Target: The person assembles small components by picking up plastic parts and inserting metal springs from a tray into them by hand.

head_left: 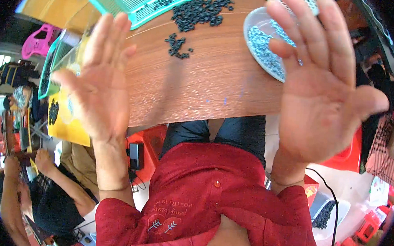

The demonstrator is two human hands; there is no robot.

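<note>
Fingers (pixel 337 46) of left hand (pixel 101 93) and right hand (pixel 319 106) outstretched, holding nothing; red shirt (pixel 194 168) bears small lettering (pixel 171 207).

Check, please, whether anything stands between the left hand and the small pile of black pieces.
Nothing visible stands between the left hand and the small pile of black pieces; only brown tabletop shows there.

Far left: pink plastic stool (pixel 35 43). Near left: person in black top (pixel 56 207). Near right: black cable (pixel 333 233), red plastic stools (pixel 372 221).
</note>
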